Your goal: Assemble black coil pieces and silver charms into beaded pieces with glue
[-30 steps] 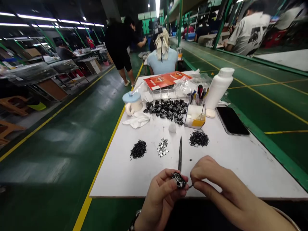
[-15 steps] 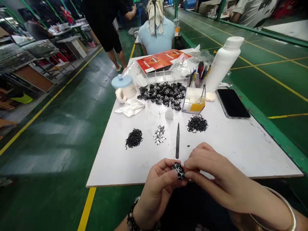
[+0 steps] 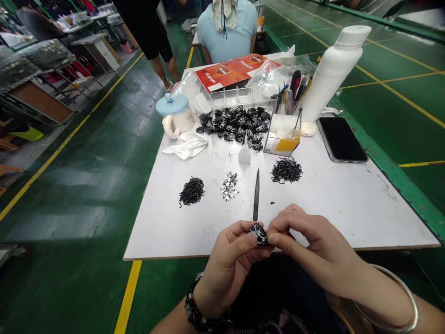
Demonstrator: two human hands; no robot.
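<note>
White surface point(image 3: 347, 211): blue-lidded cup point(image 3: 181, 121) sat toward the left, then a pile of black bits point(image 3: 192, 191), then loose silver pieces point(image 3: 229, 186). Left hand point(image 3: 227, 255) gripped the black-and-silver part point(image 3: 259, 234) near the front edge, dark pointed tool point(image 3: 256, 195) lying just beyond it. Second black pile point(image 3: 287, 170) lay further right; right hand point(image 3: 311, 243) was pinched at the part's right side, couldn't tell on what, and a phone point(image 3: 342, 139) lay rightmost.
</note>
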